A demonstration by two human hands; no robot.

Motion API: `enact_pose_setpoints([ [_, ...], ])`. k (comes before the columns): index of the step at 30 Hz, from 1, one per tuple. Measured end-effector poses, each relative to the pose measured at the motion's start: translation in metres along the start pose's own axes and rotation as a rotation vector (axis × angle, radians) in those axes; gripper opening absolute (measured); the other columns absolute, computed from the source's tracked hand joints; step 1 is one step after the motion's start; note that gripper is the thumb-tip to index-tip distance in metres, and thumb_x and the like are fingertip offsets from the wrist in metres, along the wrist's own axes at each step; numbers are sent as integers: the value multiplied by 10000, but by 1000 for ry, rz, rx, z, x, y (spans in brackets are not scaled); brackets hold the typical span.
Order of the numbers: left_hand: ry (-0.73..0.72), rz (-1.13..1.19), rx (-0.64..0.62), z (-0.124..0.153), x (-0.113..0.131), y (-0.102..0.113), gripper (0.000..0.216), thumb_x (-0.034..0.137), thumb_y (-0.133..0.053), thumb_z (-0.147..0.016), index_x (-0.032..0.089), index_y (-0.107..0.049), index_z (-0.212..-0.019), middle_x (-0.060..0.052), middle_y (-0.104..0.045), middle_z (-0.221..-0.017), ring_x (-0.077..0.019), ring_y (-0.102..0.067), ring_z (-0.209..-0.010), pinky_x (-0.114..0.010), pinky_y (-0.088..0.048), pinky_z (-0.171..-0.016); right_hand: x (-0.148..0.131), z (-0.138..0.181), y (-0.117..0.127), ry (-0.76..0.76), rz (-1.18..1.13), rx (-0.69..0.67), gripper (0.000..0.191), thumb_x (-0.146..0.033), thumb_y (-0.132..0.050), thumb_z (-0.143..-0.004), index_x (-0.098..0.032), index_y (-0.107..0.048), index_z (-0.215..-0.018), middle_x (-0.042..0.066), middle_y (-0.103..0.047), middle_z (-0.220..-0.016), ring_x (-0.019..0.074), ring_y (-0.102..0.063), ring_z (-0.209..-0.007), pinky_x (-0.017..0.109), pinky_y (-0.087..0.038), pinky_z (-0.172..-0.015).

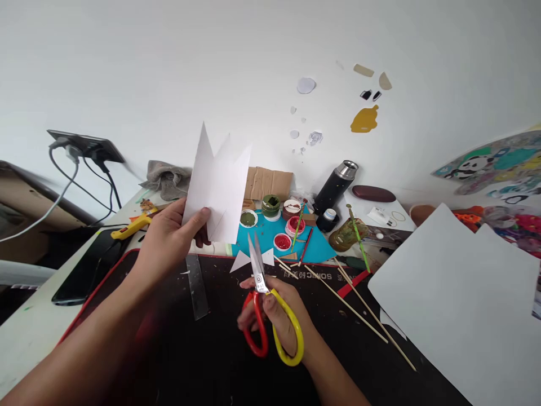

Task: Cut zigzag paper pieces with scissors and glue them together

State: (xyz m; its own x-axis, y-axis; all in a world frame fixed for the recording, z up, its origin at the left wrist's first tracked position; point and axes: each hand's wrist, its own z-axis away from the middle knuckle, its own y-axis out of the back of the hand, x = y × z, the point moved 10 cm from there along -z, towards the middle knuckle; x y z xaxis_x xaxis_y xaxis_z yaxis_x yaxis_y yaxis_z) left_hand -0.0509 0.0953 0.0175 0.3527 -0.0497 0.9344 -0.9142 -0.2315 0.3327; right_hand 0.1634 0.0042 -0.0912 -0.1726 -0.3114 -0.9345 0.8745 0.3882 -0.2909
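"Which step am I watching?"
"I judge it to be mid-trimming: the white paper (217, 192) has a jagged, pointed top. Another cut would call for bringing the scissors (259, 280) to its edge."
"And the hands?"
"I see the left hand (171, 232) pinching the paper upright above the surface (29, 355), thumb in front. The right hand (282, 330) grips the scissors' red and yellow handles, blades slightly parted."

Scissors (260, 280): shiny metal blades, glossy plastic handles. Notched sheet (217, 192): smooth matt paper. Ruler (197, 290): smooth translucent plastic. Towel (167, 179): rough cloth. Vacuum flask (333, 188): polished metal neck. Sticks (346, 304): bare wood.
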Motion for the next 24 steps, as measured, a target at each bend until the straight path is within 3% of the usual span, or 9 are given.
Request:
enact_pose_setpoints([
  [3,-16,-34,6,1,4,1,298,470,-703,-949,232,-635,-783,31,-669,-566,-161,-609,-518,-281,-429,-540,-5,2,-6,41,46,-64,903,-941,-699,-818,-147,-746,-1246,140,-797,-977,265,-811,-817,359,-637,-778],
  [8,-44,-152,41,3,11,5,282,489,-675,-936,242,-633,-808,34,-667,-558,-168,-602,-511,-280,-420,-536,-5,4,-2,41,283,9,699,-805,-684,-951,-142,-758,-1161,52,-714,-788,168,-671,-563,267,-523,-552],
  [15,-57,-258,-16,9,13,-10,354,518,-647,-911,212,-747,-1060,-15,-770,-832,-210,-658,-673,-290,-458,-610,-12,5,5,84,464,99,452,-618,-747,-968,-190,-775,-1111,11,-670,-735,170,-644,-589,256,-505,-552],
  [24,-18,-227,-95,14,11,-24,349,557,-648,-905,214,-714,-914,1,-692,-641,-205,-600,-574,-295,-423,-545,-19,6,5,128,525,129,440,-607,-716,-979,-198,-788,-1125,-11,-636,-676,164,-600,-584,273,-493,-599],
])
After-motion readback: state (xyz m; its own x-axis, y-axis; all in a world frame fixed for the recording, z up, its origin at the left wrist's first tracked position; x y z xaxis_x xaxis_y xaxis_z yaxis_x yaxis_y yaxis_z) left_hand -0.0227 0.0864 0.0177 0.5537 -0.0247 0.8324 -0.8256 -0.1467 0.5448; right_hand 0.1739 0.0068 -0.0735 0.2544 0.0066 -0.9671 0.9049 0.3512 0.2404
